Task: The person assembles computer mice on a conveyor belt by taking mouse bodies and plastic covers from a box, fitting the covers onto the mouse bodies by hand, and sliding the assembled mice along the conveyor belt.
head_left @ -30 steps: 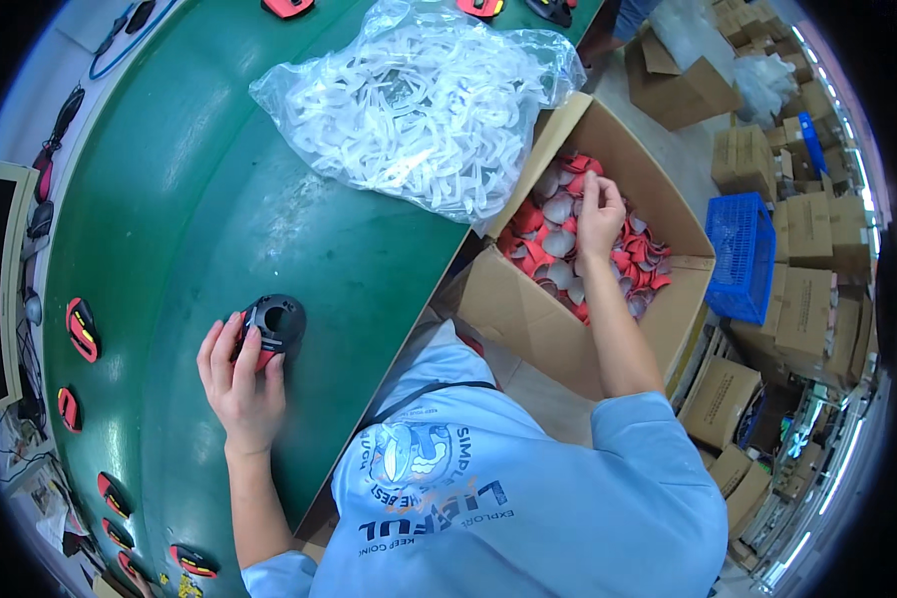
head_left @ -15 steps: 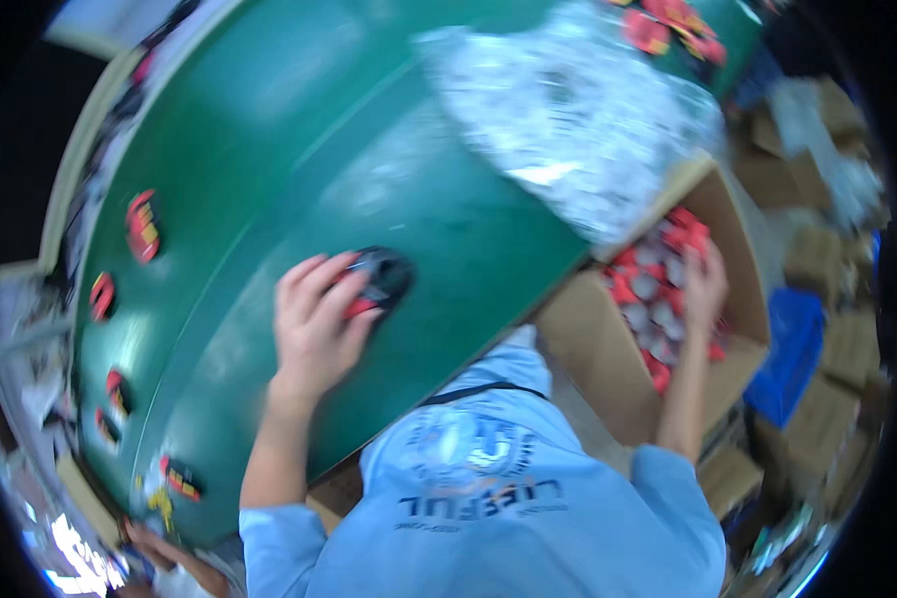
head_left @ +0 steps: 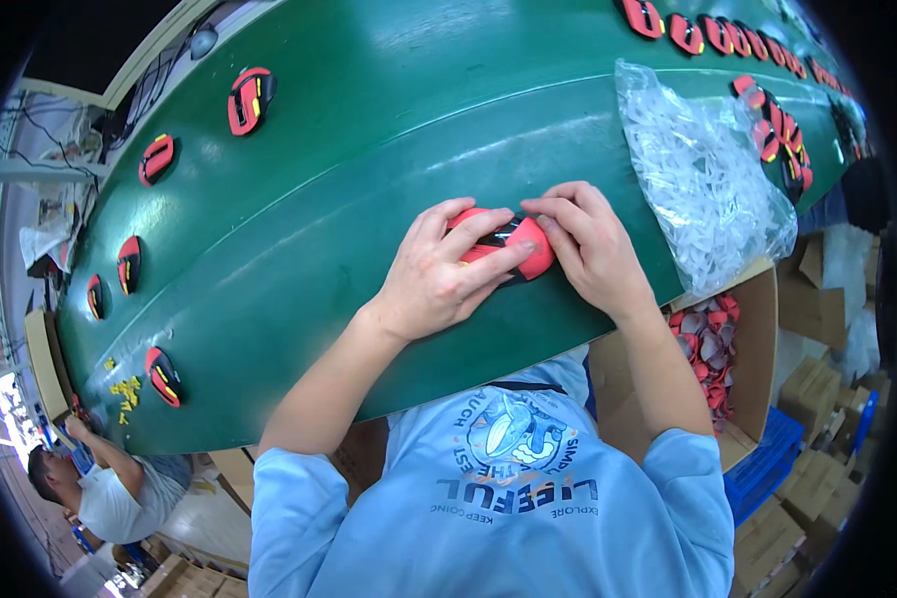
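Observation:
On the green work surface (head_left: pixel 448 130) in front of me lies an oval red-and-black shell-like piece (head_left: pixel 536 249). My left hand (head_left: pixel 431 267) is closed over its left part, fingers spread along its top. My right hand (head_left: pixel 593 249) curls its fingers and thumb against the far right end, where they meet the piece's edge. Both hands cover much of it, so its underside is hidden. To the right of my right forearm, a cardboard box (head_left: pixel 757 349) holds many loose red and grey curved pieces (head_left: pixel 708 354).
A clear plastic bag (head_left: pixel 698 189) of translucent parts lies at the right. Finished-looking red-and-black pieces (head_left: pixel 250 101) are spread over the left and far right of the surface. Small yellow parts (head_left: pixel 125 394) lie at lower left, near another person (head_left: pixel 120 488). A blue crate (head_left: pixel 767 463) stands beside the box.
My right hand has come out of the box and over to the piece on the surface. The left hand stays on the piece, which now shows a red part on top. The view has shifted.

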A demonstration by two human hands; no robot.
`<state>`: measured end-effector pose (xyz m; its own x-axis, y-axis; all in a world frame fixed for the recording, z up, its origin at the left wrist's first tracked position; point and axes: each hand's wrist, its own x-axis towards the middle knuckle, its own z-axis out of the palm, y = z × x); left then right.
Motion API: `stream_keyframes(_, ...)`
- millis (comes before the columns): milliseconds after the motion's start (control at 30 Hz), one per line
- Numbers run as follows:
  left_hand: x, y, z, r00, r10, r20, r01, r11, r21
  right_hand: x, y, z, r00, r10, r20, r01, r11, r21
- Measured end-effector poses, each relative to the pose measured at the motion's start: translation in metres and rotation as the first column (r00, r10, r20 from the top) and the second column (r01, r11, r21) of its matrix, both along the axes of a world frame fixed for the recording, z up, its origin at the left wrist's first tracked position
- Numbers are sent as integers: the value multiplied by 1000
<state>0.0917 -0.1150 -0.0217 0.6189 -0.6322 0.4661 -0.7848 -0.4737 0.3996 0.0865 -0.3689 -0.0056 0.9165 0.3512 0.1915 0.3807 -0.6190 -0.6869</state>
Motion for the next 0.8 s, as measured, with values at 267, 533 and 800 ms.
stream_keyframes(267, 2, 2, -5, 990, 48, -130, -64, 990, -126, -7, -8, -3, 987, 96, 132, -97, 995, 4)
stream_keyframes(533, 4, 3, -2, 979, 46, -198, -73, 989, -132, 0, -11, 6, 998, 57, 40, -63, 984, 167)
stream_keyframes(800, 0, -3, 4, 987, 33, -156, -45, 996, -75, -4, -2, -10, 961, -28, 277, 18, 999, 37)
